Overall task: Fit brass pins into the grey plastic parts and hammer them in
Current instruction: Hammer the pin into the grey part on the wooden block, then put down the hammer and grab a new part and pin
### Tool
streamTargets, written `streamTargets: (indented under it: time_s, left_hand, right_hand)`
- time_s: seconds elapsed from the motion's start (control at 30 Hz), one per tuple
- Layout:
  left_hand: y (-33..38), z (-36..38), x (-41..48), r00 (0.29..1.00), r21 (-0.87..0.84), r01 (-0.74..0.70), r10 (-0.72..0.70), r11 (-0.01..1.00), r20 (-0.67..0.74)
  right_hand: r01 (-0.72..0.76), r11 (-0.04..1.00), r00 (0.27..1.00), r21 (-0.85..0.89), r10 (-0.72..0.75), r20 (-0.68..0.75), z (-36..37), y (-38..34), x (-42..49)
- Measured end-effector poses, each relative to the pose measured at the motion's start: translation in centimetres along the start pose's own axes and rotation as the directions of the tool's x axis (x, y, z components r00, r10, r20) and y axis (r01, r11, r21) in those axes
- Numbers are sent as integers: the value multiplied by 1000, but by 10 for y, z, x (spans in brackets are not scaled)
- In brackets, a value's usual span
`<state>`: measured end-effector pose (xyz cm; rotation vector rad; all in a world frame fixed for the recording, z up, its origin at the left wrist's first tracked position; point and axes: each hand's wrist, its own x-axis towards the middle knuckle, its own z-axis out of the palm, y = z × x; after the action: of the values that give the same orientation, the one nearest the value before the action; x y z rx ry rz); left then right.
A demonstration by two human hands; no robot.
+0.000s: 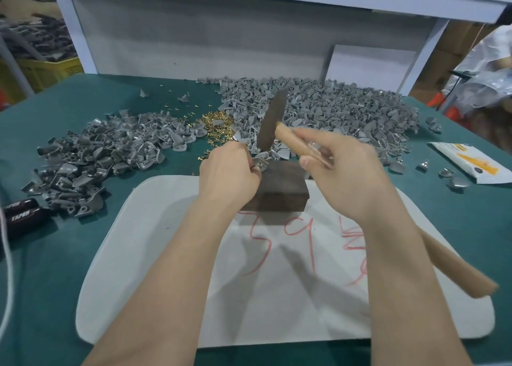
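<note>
My left hand (231,171) pinches a small grey plastic part (263,164) on the far left corner of a dark block (279,191). My right hand (340,171) grips the wooden handle of a hammer (273,124), whose dark head is raised and blurred above the block. The handle's end sticks out past my right forearm. Loose brass pins (214,123) lie in a heap behind my left hand. A big pile of grey parts (318,110) fills the back right, and a second pile (97,158) lies on the left.
The block stands on a white mat (171,255) with red marks, on a green table (55,255). Two black cylinders marked TAPER (20,213) and a white cord lie far left. A white and yellow packet (471,166) lies at right. A grey back panel closes the far side.
</note>
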<state>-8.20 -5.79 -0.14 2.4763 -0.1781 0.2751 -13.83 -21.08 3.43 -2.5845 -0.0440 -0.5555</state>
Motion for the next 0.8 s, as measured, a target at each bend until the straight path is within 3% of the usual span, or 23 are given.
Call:
streamTargets:
  time_s: [0.07,0.1,0.2,0.27,0.43,0.5,0.6,0.67,0.8]
  left_hand:
    - [0,0,-1,1000,-24,15,-15,1000,-15]
    - [0,0,-1,1000,-26,18,-18,999,-14]
    - [1,0,0,1000,0,4,-4,1000,13]
    - [1,-1,0,1000,0,-3,3,1000,11]
    - [0,0,-1,1000,-7,-8,8,1000,-18]
    - [0,0,-1,1000,-19,4,-4,1000,-26]
    - [1,0,-1,1000,-10,4,-4,1000,-12]
    - [1,-1,-1,1000,-16,3,-4,1000,-13]
    - [2,-1,0,1000,-5,2,-2,1000,-8]
  right_hand:
    - [13,998,995,58,-7,-103,-4,1,1]
    - [21,999,997,48,-17,-81,-6,1,2]
    - [4,999,986,-37,2,164,-4,1,2]
    - [-17,999,983,-50,26,184,-2,1,2]
    - [-23,998,997,63,28,-72,-2,2,1]
    - [14,997,995,78,-6,-100,-5,3,1]
    - [41,999,984,-20,-37,177,-6,2,0]
    - [26,998,972,-64,-10,233,-3,1,0]
    - [-63,997,997,37,61,46,2,5,2]
